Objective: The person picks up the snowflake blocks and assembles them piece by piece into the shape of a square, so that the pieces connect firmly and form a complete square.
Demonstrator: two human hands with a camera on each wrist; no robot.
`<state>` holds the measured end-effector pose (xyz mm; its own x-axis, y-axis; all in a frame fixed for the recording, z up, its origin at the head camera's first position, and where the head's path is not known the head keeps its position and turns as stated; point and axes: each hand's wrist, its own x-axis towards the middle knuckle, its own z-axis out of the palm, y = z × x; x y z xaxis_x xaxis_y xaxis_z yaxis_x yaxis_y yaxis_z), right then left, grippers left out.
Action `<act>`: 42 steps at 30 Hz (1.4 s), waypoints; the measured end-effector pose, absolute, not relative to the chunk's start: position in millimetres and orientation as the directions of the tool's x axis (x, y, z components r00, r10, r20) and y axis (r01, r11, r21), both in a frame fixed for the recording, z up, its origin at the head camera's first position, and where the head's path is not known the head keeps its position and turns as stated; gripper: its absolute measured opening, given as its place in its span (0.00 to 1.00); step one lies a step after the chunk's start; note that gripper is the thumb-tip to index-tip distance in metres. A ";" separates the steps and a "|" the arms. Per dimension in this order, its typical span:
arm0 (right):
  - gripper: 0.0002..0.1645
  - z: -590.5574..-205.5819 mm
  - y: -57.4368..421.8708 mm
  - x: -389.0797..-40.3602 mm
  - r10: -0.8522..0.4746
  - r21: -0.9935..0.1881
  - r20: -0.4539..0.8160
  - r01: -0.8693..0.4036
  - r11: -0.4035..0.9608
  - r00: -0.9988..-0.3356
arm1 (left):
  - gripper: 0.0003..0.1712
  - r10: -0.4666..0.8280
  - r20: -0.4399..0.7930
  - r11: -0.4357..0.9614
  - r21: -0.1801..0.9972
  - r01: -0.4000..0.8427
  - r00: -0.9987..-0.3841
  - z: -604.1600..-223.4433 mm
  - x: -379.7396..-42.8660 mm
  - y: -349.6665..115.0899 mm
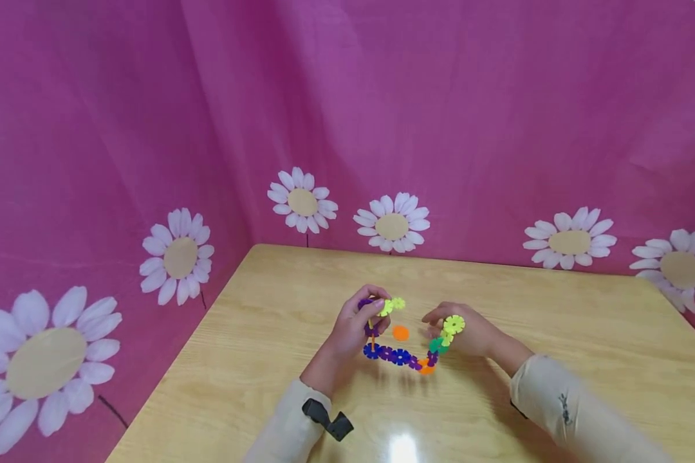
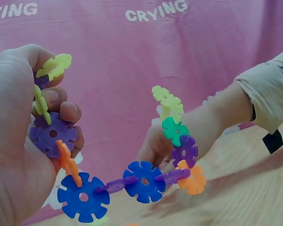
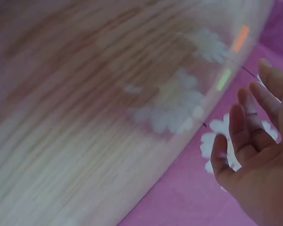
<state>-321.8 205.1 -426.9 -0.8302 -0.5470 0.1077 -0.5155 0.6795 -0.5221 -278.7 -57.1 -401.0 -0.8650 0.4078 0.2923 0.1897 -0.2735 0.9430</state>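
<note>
A chain of flower-shaped interlocking plastic discs, including a blue disc [image 2: 144, 181] and a green disc [image 2: 175, 131], hangs in a U shape above the table. My left hand [image 1: 347, 326] grips its left end, thumb near a yellow disc [image 2: 56, 66], with purple and orange discs below. The free right end rises to a yellow disc [image 1: 454, 323], which overlaps my right hand [image 1: 478, 334] in the head view. In the right wrist view the right hand's fingers [image 3: 244, 123] are loosely bent with nothing between them.
On the wooden table [image 1: 255, 399] lie a loose orange disc [image 1: 401, 332] and a yellow-green disc [image 3: 223, 79], beyond the chain. A pink cloth with white daisies [image 1: 391, 226] hangs behind the table and along its left side.
</note>
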 end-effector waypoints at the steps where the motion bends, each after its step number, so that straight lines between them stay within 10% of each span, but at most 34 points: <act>1: 0.16 -432.0 201.6 -321.9 -0.554 -0.492 0.115 -0.532 0.689 -0.825 | 0.13 0.407 0.292 -0.282 0.941 0.185 -0.865 -402.0 -277.7 -57.3; 18: 0.20 -437.8 164.7 -319.9 -0.632 -0.274 0.118 -0.637 0.721 -0.766 | 0.17 0.437 0.275 -0.242 0.953 0.183 -0.856 -403.9 -276.9 -53.8; 35: 0.14 -439.1 155.4 -330.9 -0.632 -0.373 0.243 -0.672 0.640 -0.736 | 0.17 0.424 0.283 -0.223 0.953 0.204 -0.860 -404.8 -280.1 -57.8; 42: 0.13 -425.6 168.8 -319.2 -0.508 -0.597 0.190 -0.509 0.619 -0.840 | 0.16 0.430 0.301 -0.243 0.947 0.212 -0.851 -405.4 -279.6 -54.9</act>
<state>-319.2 168.8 -425.6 -0.8402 -0.5080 0.1896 -0.5093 0.6194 -0.5975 -279.6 -54.9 -405.4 -0.8512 0.4300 0.3009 0.2118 -0.2433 0.9466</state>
